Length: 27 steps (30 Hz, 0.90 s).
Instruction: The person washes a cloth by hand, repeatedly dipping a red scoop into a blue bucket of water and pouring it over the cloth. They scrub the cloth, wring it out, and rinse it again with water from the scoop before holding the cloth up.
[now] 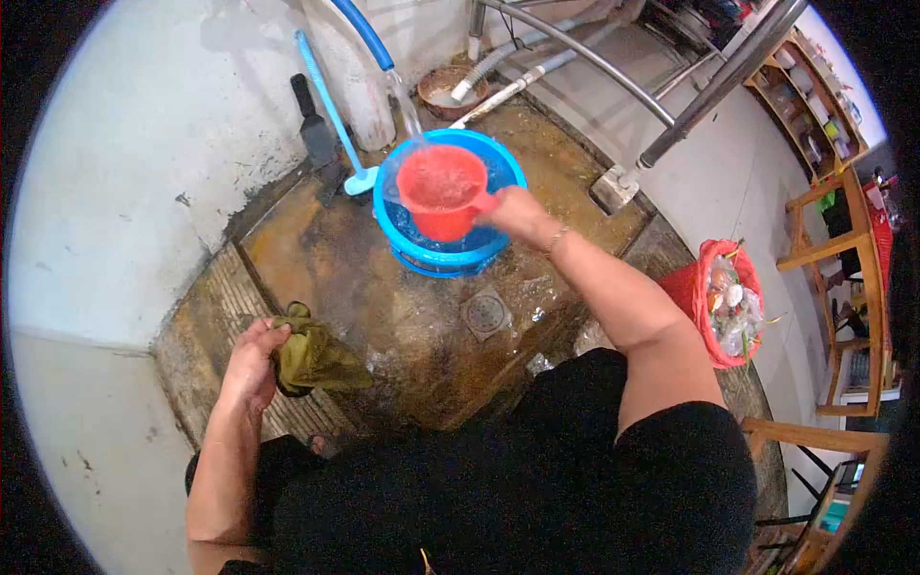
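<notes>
My right hand (517, 213) is closed round the handle of a red water dipper (443, 192), held over a blue basin (388, 206) with water in it. Water pours from a blue hose (369, 36) above and splashes at the dipper, which has water inside. At the lower left, my left hand (254, 359) pinches an olive-green cloth (321, 355) that hangs in folds, away from the basin.
A light-blue long-handled brush (331, 105) and a dark flat tool (311, 125) lean on the wall. A floor drain (487, 314) lies before the basin. To the right stand a red-lined trash bin (704, 292) and metal frame legs (661, 144). A brown bowl (431, 81) sits behind.
</notes>
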Available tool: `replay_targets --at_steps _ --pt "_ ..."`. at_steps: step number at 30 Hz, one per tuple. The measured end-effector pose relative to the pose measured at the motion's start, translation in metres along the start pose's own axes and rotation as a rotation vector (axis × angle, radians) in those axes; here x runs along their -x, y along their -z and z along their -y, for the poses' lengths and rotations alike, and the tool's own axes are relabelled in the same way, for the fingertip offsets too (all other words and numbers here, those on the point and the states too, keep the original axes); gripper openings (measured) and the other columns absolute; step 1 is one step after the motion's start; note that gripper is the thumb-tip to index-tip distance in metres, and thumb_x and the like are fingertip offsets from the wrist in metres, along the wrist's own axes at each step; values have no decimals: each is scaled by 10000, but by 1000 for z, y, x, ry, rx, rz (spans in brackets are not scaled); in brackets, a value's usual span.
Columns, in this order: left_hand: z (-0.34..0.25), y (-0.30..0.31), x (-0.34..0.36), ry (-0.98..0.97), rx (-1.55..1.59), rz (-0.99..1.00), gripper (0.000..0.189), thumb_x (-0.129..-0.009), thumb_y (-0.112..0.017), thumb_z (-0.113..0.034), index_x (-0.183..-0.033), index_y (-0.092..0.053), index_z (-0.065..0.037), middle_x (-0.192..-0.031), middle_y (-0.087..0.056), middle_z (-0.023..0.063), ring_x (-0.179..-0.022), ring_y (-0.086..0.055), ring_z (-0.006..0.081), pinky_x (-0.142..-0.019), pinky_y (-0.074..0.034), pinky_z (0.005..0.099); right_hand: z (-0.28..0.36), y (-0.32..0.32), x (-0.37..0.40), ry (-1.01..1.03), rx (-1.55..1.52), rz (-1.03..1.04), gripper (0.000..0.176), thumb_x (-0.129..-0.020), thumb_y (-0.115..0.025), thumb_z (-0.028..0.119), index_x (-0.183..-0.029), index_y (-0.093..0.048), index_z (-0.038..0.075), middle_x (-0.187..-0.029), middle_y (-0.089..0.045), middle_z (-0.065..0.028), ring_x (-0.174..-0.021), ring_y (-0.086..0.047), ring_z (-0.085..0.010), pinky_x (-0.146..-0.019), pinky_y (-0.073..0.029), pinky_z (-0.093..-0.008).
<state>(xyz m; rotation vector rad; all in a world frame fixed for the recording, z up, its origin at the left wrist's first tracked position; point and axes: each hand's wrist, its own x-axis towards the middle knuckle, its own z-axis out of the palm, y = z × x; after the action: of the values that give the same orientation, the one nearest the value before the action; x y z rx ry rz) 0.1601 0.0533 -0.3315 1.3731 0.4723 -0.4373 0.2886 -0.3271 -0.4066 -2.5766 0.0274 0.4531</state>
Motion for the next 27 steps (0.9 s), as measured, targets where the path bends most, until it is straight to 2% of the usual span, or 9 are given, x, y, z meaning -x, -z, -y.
replay_targets --at_steps 4,6,8,10,15,18,22,25,27 --pt "9 6 -15 -8 -70 -23 82 -810 -507 -51 -883 -499 -16 -813 -572 72 -717 -568 170 -657 -463 287 -22 37 24 -16 -171 -157 483 -596 -681 453 -750 -642 -3 -808 -623 -197 -739 -604 -309 -689 -474 -369" --pt "8 4 -20 -11 -52 -19 67 -806 -513 -49 -867 -503 -23 -788 -570 63 -710 -564 165 -645 -463 282 -21 70 49 -85 -239 -166 322 -664 -686 326 -762 -611 29 -577 -518 -7 -499 -453 -90 -445 -354 -266" --pt "6 3 -24 -12 -69 -27 63 -805 -515 -48 -863 -505 -27 -783 -570 61 -707 -563 163 -643 -465 282 -22 95 73 -139 -245 -246 305 -685 -676 336 -726 -583 48 -546 -466 12 -466 -406 -69 -412 -305 -241" --pt "7 4 -27 -6 -86 -41 59 -804 -516 -47 -860 -506 -30 -778 -571 58 -703 -562 161 -642 -466 281 -40 115 86 -151 -274 -293 372 -671 -660 391 -633 -590 27 -550 -541 -51 -495 -496 -141 -459 -390 -300" --pt "17 12 -36 6 -104 -49 74 -795 -527 -38 -868 -514 -35 -789 -581 64 -687 -572 166 -642 -474 285 -97 129 96 -310 -308 -381 349 -696 -649 344 -608 -562 17 -518 -495 -32 -445 -448 -131 -415 -342 -296" --pt "20 7 -34 42 -139 -41 84 -790 -534 -39 -873 -523 -32 -787 -584 62 -692 -577 169 -644 -477 288 -145 108 85 -407 -364 -390 324 -711 -632 302 -591 -542 15 -507 -485 -36 -436 -443 -131 -407 -330 -298" --pt "22 2 -34 75 -104 -29 92 -789 -533 -37 -880 -528 -27 -786 -587 61 -707 -580 170 -653 -477 290 -155 87 83 -508 -453 -369 281 -731 -586 232 -555 -511 26 -496 -482 -45 -417 -439 -144 -394 -322 -304" --pt "24 2 -35 75 -93 -25 83 -793 -519 -31 -875 -529 -22 -800 -587 67 -710 -577 172 -656 -476 295 -217 60 50 -519 -514 -302 224 -740 -550 180 -564 -510 47 -497 -475 -46 -408 -431 -143 -385 -318 -301" --pt "29 9 -39 75 -111 -34 82 -794 -518 -33 -874 -530 -22 -802 -586 67 -711 -576 172 -655 -475 294 -228 51 42 -539 -522 -328 173 -740 -504 147 -614 -555 40 -526 -538 -94 -419 -504 -202 -402 -372 -329"
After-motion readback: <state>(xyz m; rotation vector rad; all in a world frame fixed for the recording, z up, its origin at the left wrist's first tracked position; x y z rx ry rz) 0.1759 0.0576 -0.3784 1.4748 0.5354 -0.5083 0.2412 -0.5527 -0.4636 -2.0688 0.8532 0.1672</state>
